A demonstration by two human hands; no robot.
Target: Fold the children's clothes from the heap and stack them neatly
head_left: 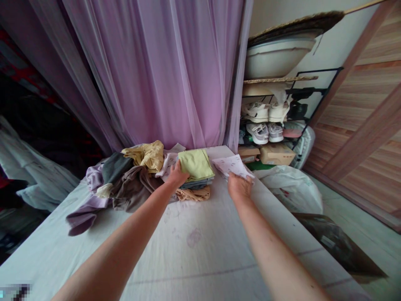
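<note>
A folded yellow-green garment (196, 165) lies on top of a small stack of folded clothes, with grey-blue layers (196, 184) and a tan one (196, 194) beneath. My left hand (178, 175) rests against the left side of this stack, thumb and fingers spread apart at the green fabric's edge. To the right of the stack lies a folded white garment with a small dark print (231, 165). My right hand (239, 186) grips its near edge, the fingertips partly hidden. Left of my left hand is a rumpled heap with a brown garment (133, 188) and a yellow one (147, 155).
The clothes lie on a pale, sheet-covered surface (175, 251). Purple curtains (163, 75) hang behind it. On the right stand a shoe rack with white sneakers (257, 112), a cardboard box (277, 154), a white plastic bag (291, 188) and a wooden door (360, 104).
</note>
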